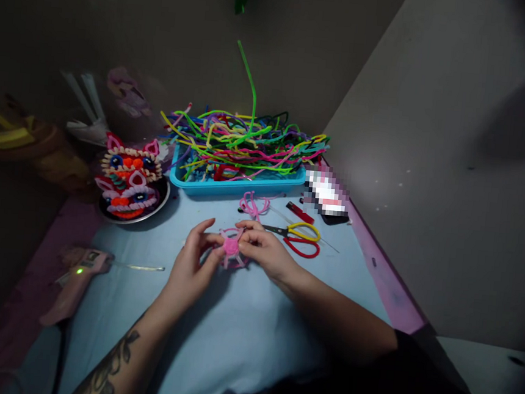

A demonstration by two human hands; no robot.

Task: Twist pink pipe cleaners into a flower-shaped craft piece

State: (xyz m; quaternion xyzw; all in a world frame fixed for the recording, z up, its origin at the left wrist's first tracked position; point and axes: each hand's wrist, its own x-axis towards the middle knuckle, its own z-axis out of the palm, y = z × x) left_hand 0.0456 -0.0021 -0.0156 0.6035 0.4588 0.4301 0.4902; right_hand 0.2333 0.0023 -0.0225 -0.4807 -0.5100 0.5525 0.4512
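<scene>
Both hands meet over the middle of the light blue table (241, 330). Between them is a small pink pipe-cleaner piece (231, 247) with a round centre and thin pink loops sticking out. My left hand (194, 258) pinches its left side with thumb and fingertips. My right hand (264, 249) grips its right side, fingers curled over the top. The piece sits just above the tabletop.
A blue tray (240, 186) heaped with coloured pipe cleaners stands at the back. Red and yellow scissors (299, 238), a red lighter (300, 212) and a loose pink pipe cleaner (253, 205) lie right of centre. A pipe-cleaner mask on a plate (130, 179) and a pink glue gun (78, 279) are left.
</scene>
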